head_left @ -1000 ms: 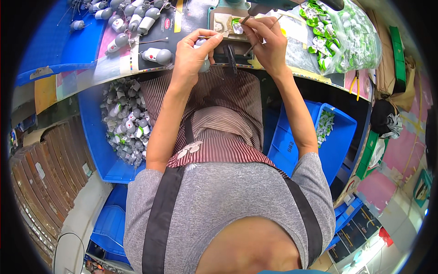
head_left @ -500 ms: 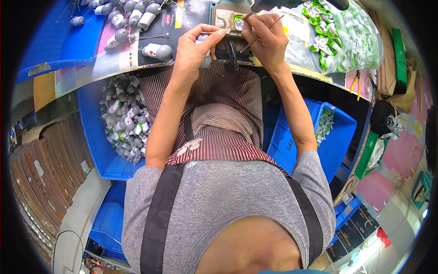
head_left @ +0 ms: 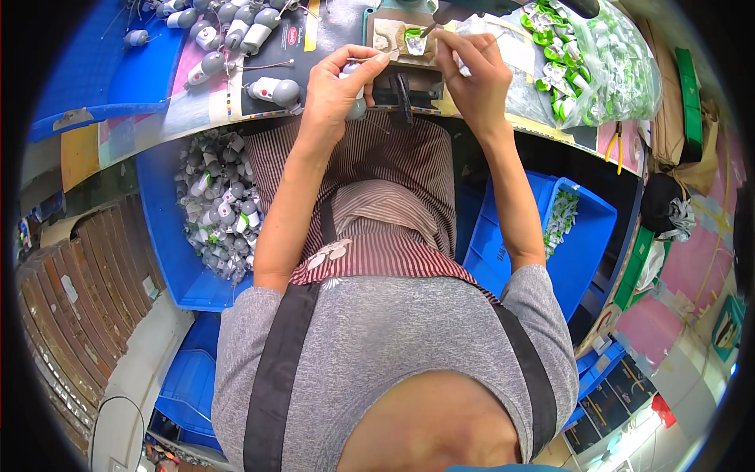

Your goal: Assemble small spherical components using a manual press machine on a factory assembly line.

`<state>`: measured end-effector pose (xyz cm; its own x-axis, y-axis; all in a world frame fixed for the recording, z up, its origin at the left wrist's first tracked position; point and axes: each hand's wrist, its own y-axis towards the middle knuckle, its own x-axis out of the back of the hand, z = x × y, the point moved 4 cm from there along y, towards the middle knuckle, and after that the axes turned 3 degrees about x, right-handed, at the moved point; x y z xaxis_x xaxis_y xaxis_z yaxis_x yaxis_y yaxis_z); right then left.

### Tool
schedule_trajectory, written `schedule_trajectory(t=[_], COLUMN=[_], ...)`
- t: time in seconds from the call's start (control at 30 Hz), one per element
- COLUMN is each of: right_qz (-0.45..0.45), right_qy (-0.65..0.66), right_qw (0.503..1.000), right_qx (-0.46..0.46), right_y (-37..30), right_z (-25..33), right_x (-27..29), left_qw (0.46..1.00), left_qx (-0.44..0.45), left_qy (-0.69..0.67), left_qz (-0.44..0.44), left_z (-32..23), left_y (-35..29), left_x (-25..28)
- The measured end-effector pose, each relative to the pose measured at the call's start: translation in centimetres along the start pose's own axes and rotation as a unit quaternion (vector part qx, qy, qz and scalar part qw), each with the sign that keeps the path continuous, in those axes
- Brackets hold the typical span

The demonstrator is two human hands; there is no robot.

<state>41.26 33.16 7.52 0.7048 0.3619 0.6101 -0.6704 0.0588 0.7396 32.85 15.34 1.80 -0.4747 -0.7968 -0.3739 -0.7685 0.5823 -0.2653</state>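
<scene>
My left hand is closed around a small grey and white part at the bench edge, with a thin wire pinched between thumb and forefinger. My right hand is just to its right, its fingers pinched on a thin wire and a small white piece. Between and just beyond the hands sits a brown fixture holding a small green and white part. A black clamp stands at the bench edge between my wrists.
Several grey and white parts lie on the bench at the left. A blue bin of similar parts sits below left, and a second blue bin is at right. Also at right are a clear bag of green and white parts and yellow-handled pliers.
Both hands have shifted slightly up toward the fixture and stay close together; my left fingers have closed further on the wire.
</scene>
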Motion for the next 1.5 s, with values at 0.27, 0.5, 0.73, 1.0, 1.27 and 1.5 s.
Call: schedule_trajectory(t=[0.27,0.5,0.73,1.0,1.27,1.5], right_qz=[0.1,0.097,0.019,-0.126,-0.13,-0.137], right_qy=[0.192,0.298,0.336,0.621,0.613,0.369], right_qw=[0.929,0.877,0.88,0.618,0.619,0.794], right_qx=[-0.3,-0.365,-0.334,-0.466,-0.473,-0.463], right_y=[-1.3,-1.5,-2.7,-4.0,-5.4,-6.6], right_z=[3.2,4.5,5.0,2.0,-0.7,-9.2], right_x=[2.0,0.3,1.6,3.3,4.5,4.7], left_qw=[0.998,0.996,0.997,0.999,0.999,0.997], left_qx=[-0.015,0.023,0.009,-0.023,-0.015,-0.013], left_qy=[0.038,0.054,0.057,0.045,0.051,0.069], left_qz=[0.056,0.06,0.057,-0.001,0.001,-0.031], left_z=[-1.2,-2.7,-3.4,-2.9,-1.7,-0.9], left_y=[-0.8,-2.6,-3.8,-3.2,-2.9,-2.9], left_x=[-0.7,-1.8,-4.3,-2.1,-3.2,-2.5])
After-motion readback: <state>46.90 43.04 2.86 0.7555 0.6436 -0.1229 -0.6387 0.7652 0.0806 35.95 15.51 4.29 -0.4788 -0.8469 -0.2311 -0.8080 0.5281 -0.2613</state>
